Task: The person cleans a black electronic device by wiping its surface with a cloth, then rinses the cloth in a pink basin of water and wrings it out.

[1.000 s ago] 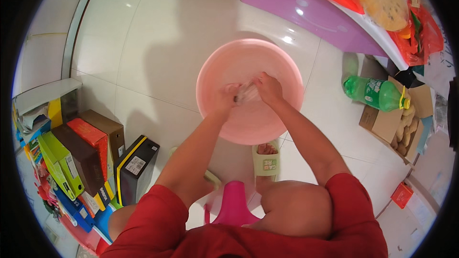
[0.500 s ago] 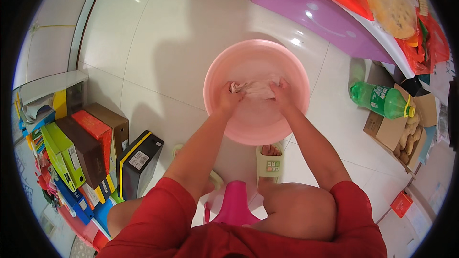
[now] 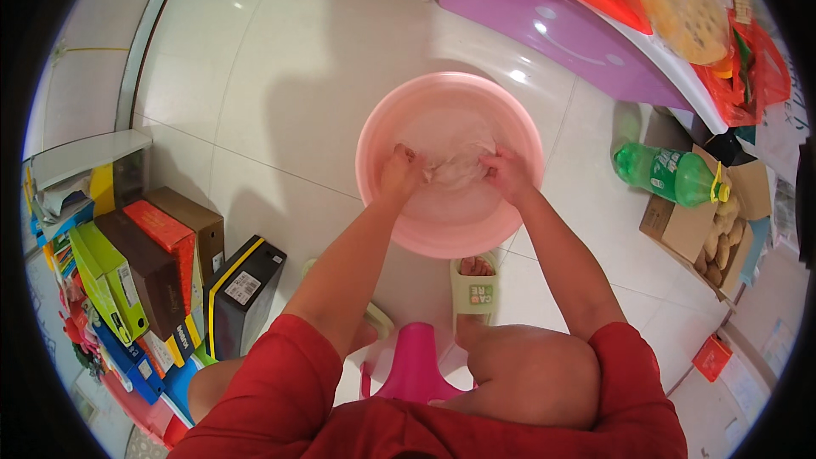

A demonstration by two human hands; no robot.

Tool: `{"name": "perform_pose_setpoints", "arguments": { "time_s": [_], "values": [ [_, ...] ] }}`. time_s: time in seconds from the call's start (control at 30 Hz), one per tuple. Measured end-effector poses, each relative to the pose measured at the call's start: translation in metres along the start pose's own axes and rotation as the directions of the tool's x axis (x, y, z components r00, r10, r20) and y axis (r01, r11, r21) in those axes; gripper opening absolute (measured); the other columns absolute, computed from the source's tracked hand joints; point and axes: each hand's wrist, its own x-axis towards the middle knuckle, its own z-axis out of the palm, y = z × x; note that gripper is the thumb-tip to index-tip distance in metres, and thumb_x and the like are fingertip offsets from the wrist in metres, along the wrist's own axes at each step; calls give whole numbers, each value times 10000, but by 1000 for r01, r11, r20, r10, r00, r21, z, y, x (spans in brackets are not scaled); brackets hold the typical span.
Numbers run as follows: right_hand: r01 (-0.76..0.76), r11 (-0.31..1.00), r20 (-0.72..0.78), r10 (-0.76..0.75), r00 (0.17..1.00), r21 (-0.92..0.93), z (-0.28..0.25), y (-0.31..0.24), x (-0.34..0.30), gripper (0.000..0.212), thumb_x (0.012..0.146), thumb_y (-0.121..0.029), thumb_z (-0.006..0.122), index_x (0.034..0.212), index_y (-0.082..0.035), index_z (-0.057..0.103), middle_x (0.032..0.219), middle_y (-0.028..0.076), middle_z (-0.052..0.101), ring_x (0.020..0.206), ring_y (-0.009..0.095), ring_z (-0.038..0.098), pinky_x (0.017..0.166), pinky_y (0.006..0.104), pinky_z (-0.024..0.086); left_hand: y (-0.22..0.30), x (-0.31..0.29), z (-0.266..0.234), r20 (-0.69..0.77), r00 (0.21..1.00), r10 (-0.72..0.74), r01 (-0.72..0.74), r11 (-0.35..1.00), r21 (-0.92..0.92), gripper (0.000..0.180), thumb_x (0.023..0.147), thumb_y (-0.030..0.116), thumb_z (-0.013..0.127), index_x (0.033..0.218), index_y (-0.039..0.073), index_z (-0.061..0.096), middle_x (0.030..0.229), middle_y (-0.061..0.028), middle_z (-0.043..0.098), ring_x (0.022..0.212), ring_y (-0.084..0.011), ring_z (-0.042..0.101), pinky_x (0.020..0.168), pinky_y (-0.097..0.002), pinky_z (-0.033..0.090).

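Note:
A pink round basin (image 3: 449, 238) of cloudy water stands on the floor before me. In it a wet whitish cloth (image 3: 460, 168) lies bunched, partly under the water. My left hand (image 3: 402, 172) is closed at the cloth's left end, with its fingers curled and partly hidden. At the right end, my right hand (image 3: 508, 174) pinches the cloth between thumb and fingers. Both forearms reach over the basin's near rim.
A pink plastic stool (image 3: 411, 365) is between my legs. Boxes and folders (image 3: 157, 246) crowd the left. On the right lie a green bottle (image 3: 667, 173) and an open carton (image 3: 671, 225) of brownish lumps. A purple table panel (image 3: 544, 30) stands beyond the basin.
The cloth, stretched between my hands before, now sits looser and lower in the water. My left hand has turned and shifted slightly left. The whole view has shifted a little.

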Motion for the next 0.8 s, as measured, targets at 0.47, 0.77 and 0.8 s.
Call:
{"name": "perform_pose_setpoints", "arguments": {
  "time_s": [0.47,0.77,0.8],
  "values": [
    [68,796,-132,-183,974,-601,9,2,-2,232,859,-228,661,978,-30,667,802,127,663,722,209,641,644,366,509,-14,14,16,-199,976,88,-142,950,-277,207,904,92,692,1085,9,634,918,-58,640,792,-163,622,657,-307,525],
    [-37,994,2,37,999,106,14,12,-5,194,859,-118,726,1014,-9,684,872,55,664,847,171,640,739,326,521,-34,0,9,468,857,-218,436,791,-430,355,906,208,720,1128,-52,625,972,-100,671,854,-186,657,670,-358,547],
    [-141,981,24,139,990,136,16,17,-5,167,866,-117,728,984,-11,679,873,53,662,834,170,636,727,316,512,-28,-6,9,544,801,-250,504,772,-387,391,891,260,744,1095,-62,656,924,-102,672,845,-169,638,643,-356,519]
  ]
}}
